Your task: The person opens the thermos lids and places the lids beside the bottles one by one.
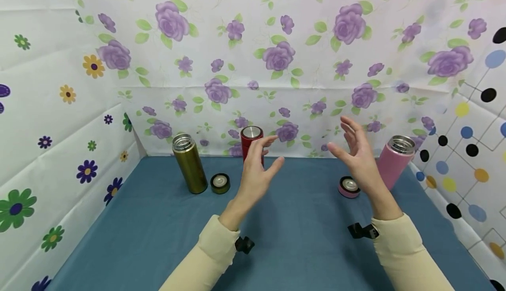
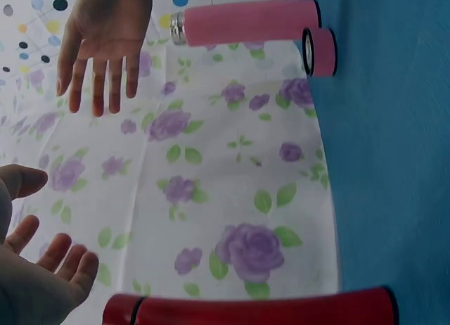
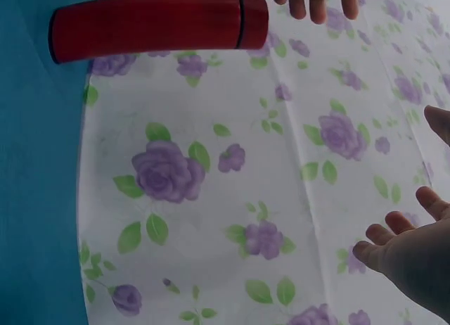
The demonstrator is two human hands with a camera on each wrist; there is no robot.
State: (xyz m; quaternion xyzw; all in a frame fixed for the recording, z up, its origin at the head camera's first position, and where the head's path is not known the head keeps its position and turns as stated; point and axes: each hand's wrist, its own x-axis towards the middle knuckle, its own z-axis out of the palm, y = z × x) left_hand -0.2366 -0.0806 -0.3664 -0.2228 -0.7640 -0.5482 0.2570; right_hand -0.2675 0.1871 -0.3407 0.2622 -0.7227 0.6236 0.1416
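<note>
Both hands are raised above the table with palms facing each other and nothing held. My left hand (image 1: 254,174) has relaxed, spread fingers and overlaps the red thermos (image 1: 251,133) in the head view, hiding its lower part. The red thermos has its lid on. My right hand (image 1: 357,161) is held likewise, in front of the pink thermos (image 1: 394,159), which stands without its lid, steel mouth showing. The pink lid (image 1: 349,187) lies beside it on the table. At the left stands an open olive-gold thermos (image 1: 189,163), with its lid (image 1: 220,183) just to its right.
A blue cloth (image 1: 158,247) covers the table. White flowered sheeting (image 1: 245,62) rises behind it, a flower-print wall (image 1: 59,150) stands at the left, and a dotted one (image 1: 474,141) at the right. Each wrist wears a small black camera mount (image 1: 245,245).
</note>
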